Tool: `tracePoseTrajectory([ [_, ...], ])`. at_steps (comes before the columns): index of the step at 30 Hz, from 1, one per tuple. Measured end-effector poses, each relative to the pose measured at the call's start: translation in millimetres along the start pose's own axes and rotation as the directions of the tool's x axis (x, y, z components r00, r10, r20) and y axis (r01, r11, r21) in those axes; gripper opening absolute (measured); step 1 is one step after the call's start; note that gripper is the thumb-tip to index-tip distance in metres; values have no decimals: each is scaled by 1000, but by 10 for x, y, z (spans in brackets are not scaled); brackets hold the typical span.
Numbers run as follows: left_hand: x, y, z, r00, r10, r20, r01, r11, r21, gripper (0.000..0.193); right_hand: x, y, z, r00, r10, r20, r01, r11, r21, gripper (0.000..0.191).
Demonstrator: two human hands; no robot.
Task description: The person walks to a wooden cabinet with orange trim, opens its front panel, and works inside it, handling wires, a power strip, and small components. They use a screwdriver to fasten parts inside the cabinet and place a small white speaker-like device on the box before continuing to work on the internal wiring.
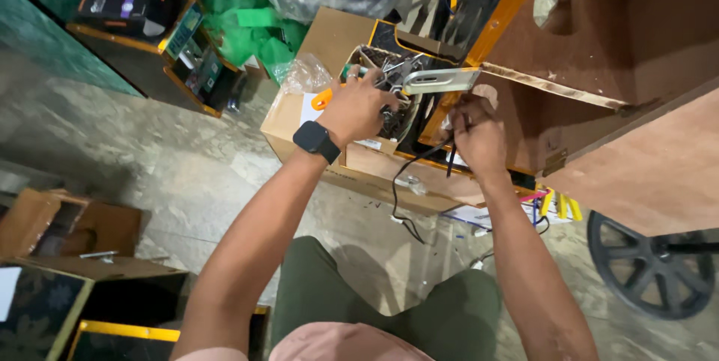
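Cardboard box of tools sits centre on the floor; left hand digs in it, fingers closed on an orange-handled tool. Right hand pinches black wires at the wooden cabinet's edge. Wiring looks unfinished, ends hanging loose.

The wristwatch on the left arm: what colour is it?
Black, band and face alike; the wristwatch shows best in the head view.

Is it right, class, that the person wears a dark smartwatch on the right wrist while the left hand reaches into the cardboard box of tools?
Not quite. The head view shows the dark smartwatch on the left wrist, not the right. The rest holds: the left hand reaches into the cardboard box of tools.
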State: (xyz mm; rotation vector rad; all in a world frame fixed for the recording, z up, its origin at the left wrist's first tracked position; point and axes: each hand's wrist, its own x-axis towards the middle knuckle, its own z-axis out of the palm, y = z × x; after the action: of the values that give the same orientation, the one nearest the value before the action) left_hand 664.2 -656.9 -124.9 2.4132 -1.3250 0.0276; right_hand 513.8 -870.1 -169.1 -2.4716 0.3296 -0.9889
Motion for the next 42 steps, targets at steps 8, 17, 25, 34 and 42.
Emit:
tracePoseTrajectory([
  [8,15,9,-52,998,46,46,-48,998,37,36,0,8,-12,997,64,33,-67,995,77,10],
  [17,14,-109,7,992,120,-39,-115,987,107,13,20,43,-23,999,-7,45,3,996,84,10],
  [25,-120,0,247,987,133,-92,-104,957,271,13,10,19,-35,996,70,62,-76,993,94,11],
  [34,111,90,502,954,104,-283,-15,954,299,20,26,47,-20,992,96,78,-105,986,126,13],
  [42,123,-47,529,967,148,-206,-79,948,308,19,-8,47,-7,992,107,65,-116,984,136,13],
])
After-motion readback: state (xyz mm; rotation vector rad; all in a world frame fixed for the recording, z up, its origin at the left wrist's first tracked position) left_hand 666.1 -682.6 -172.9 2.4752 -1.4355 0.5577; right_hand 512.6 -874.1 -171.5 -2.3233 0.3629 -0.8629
